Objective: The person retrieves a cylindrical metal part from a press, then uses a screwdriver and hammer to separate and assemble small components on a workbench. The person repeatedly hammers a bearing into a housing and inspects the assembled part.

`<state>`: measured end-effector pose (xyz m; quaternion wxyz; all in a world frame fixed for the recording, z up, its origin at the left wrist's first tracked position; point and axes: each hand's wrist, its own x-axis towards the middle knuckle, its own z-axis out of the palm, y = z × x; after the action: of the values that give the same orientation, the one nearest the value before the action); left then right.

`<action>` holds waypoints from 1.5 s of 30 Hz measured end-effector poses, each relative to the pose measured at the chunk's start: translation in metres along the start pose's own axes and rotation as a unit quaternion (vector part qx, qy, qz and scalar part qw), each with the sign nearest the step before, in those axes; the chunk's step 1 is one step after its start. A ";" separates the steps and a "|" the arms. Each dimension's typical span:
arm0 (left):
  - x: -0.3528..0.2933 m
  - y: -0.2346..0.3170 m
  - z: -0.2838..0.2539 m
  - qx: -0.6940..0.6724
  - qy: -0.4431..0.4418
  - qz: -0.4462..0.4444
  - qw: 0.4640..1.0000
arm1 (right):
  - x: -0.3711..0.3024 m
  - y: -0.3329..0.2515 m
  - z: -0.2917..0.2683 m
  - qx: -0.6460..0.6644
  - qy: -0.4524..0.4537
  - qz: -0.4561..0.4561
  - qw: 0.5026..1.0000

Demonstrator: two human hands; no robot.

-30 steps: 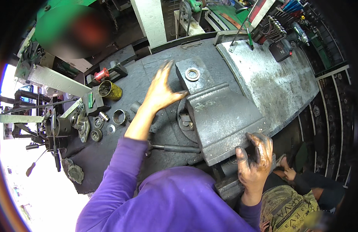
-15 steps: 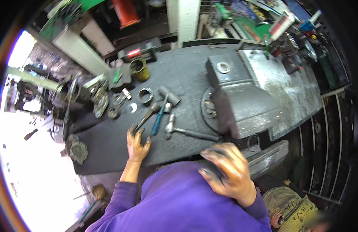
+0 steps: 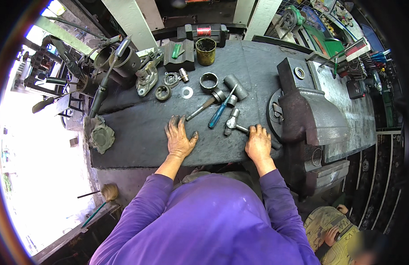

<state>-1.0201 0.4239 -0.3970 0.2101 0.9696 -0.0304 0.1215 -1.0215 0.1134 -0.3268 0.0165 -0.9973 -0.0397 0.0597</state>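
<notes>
My left hand (image 3: 179,142) rests palm down on the dark bench top, fingers spread, holding nothing. Its fingertips are close to the thin end of a pinion shaft (image 3: 203,107). My right hand (image 3: 259,144) is closed over the handle of a ball-peen hammer (image 3: 231,124), which lies on the bench with its head to the left. Between the hands and beyond them lies a blue-handled screwdriver (image 3: 217,115). Farther off are a metal ring (image 3: 209,81), a grey cylinder (image 3: 236,87), a flat washer (image 3: 187,92) and a toothed ring (image 3: 163,92). Both hands have dark smudges.
A large bench vise (image 3: 317,117) stands at the right. Toward the back are a yellow tin (image 3: 206,53) and a V-shaped metal block (image 3: 185,62). A crumpled rag (image 3: 101,136) lies at the left edge. Another person (image 3: 330,229) is low at the right.
My right hand has come down from in front of my body onto the hammer handle. My left hand has flattened out on the bench, apart from the shaft. The view has shifted.
</notes>
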 end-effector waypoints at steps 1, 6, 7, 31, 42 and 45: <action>0.000 0.000 0.000 0.006 0.001 0.001 1.000 | 0.000 -0.001 0.003 0.003 0.010 0.008 1.000; 0.002 -0.002 0.001 -0.010 -0.014 -0.014 1.000 | 0.006 -0.004 0.007 0.010 0.022 0.030 0.999; 0.002 -0.003 0.001 -0.012 -0.013 -0.015 1.000 | 0.006 -0.003 0.006 0.014 0.034 0.028 0.999; 0.108 0.149 -0.006 0.031 -0.030 0.151 0.988 | -0.156 0.057 -0.206 0.712 -0.082 0.133 0.685; 0.130 0.166 0.038 0.166 -0.070 0.166 0.970 | -0.183 0.149 -0.237 0.800 0.143 0.056 0.580; 0.117 0.162 0.041 0.158 -0.116 0.161 0.967 | -0.172 0.172 -0.240 0.808 0.148 0.050 0.569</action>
<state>-0.9155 0.2584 -0.3392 0.0264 0.9803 -0.1908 0.0434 -1.1497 -0.0787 -0.0745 0.8179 -0.5644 0.0777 -0.0804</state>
